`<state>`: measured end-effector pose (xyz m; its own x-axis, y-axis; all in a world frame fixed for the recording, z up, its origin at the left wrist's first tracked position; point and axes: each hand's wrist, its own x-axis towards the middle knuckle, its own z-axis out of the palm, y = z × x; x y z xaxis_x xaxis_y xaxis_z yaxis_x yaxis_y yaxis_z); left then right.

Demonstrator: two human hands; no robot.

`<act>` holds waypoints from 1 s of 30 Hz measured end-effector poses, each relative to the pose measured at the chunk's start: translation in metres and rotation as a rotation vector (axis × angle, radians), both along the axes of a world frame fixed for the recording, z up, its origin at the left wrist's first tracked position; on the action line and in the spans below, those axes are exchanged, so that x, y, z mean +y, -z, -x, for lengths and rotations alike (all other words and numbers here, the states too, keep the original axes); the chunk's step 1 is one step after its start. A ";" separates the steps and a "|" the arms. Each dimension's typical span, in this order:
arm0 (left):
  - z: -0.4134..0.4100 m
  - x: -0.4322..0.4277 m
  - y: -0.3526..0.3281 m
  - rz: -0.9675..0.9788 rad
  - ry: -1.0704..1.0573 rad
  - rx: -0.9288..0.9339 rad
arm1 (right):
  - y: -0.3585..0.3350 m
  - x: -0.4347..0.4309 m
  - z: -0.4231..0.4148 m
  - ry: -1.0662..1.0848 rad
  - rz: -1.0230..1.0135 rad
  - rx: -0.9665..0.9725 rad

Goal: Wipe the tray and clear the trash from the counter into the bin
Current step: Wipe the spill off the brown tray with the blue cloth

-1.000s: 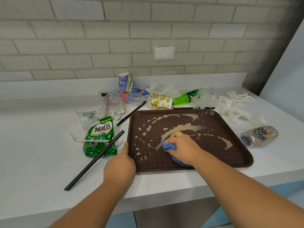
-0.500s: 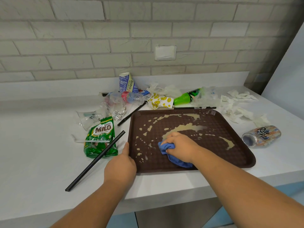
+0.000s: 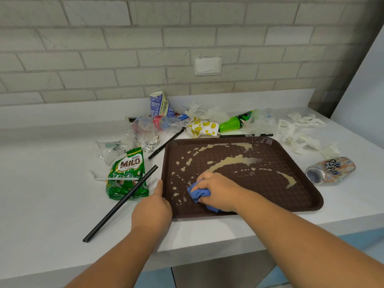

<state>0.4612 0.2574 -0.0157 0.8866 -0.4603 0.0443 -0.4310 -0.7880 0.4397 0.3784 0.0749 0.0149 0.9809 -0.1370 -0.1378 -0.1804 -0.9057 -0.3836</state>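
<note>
The brown tray [image 3: 291,196] sits on the white counter [image 3: 52,204] with pale spills on it. The right hand [image 3: 218,191] squeezes a blue cloth [image 3: 197,193] on the tray. The left hand [image 3: 152,210] grips the tray's left edge. Trash [image 3: 127,175] lies around.

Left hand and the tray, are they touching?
Touching. The head view shows the left hand gripping the brown tray's near-left rim, thumb along its edge.

One brown tray [image 3: 291,196], three black straws [image 3: 120,206], one blue cloth [image 3: 197,193], one can [image 3: 332,169], two plastic bottles [image 3: 164,122]
</note>
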 end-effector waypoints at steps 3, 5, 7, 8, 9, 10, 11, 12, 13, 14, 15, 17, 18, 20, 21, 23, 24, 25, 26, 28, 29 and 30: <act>0.001 0.000 -0.001 0.003 -0.001 -0.002 | -0.003 -0.007 -0.007 0.078 0.018 0.007; 0.001 0.000 -0.001 0.001 -0.007 0.002 | 0.001 -0.003 -0.010 0.140 0.038 -0.046; 0.000 -0.001 -0.001 -0.002 -0.014 0.002 | 0.006 0.005 -0.011 0.078 0.062 -0.076; 0.000 -0.001 -0.001 -0.003 -0.016 0.001 | 0.008 0.007 -0.010 0.034 0.055 -0.074; 0.000 -0.001 -0.001 -0.003 -0.017 0.001 | 0.007 0.006 -0.009 0.008 0.034 -0.066; 0.001 -0.001 -0.001 -0.003 -0.016 0.001 | 0.006 0.003 -0.010 0.013 0.010 -0.063; 0.001 0.000 -0.002 0.000 -0.017 0.002 | 0.005 -0.001 -0.011 0.041 0.002 -0.066; 0.001 0.000 -0.001 0.004 -0.018 0.001 | 0.004 -0.003 -0.013 0.079 0.014 -0.071; 0.001 0.000 -0.001 0.007 -0.020 0.001 | 0.005 -0.002 -0.016 0.112 0.046 -0.076; 0.000 0.000 -0.001 0.009 -0.023 0.000 | 0.005 0.002 -0.019 0.129 0.082 -0.080; 0.000 0.000 -0.001 0.008 -0.026 -0.003 | 0.005 0.006 -0.021 0.122 0.116 -0.076; -0.001 -0.001 -0.001 0.000 -0.031 -0.005 | 0.008 0.012 -0.021 0.047 0.149 -0.050; -0.001 -0.001 -0.001 -0.004 -0.029 -0.003 | 0.008 0.012 -0.020 0.006 0.128 -0.038; 0.000 0.000 -0.001 -0.012 -0.024 -0.003 | 0.006 0.004 -0.018 0.001 0.031 -0.029; 0.000 0.000 -0.001 -0.013 -0.024 -0.003 | 0.004 0.000 -0.019 0.029 0.012 -0.035; 0.000 -0.001 -0.002 -0.013 -0.025 -0.001 | 0.004 0.001 -0.021 0.072 0.063 -0.046; 0.000 -0.001 -0.002 -0.012 -0.027 0.001 | 0.005 0.005 -0.022 0.068 0.102 -0.046; 0.000 -0.001 -0.003 -0.012 -0.029 0.003 | 0.005 0.009 -0.022 0.039 0.133 -0.048; -0.001 0.000 -0.003 -0.014 -0.029 0.007 | 0.005 0.014 -0.020 -0.006 0.128 -0.049; -0.001 0.000 -0.004 -0.016 -0.025 0.022 | 0.000 0.015 -0.013 -0.088 0.018 -0.015; -0.001 0.000 -0.004 -0.013 -0.020 0.031 | -0.003 0.012 -0.010 -0.099 -0.039 0.015; -0.002 0.000 -0.005 -0.009 -0.014 0.043 | -0.004 0.008 -0.010 -0.089 -0.065 0.028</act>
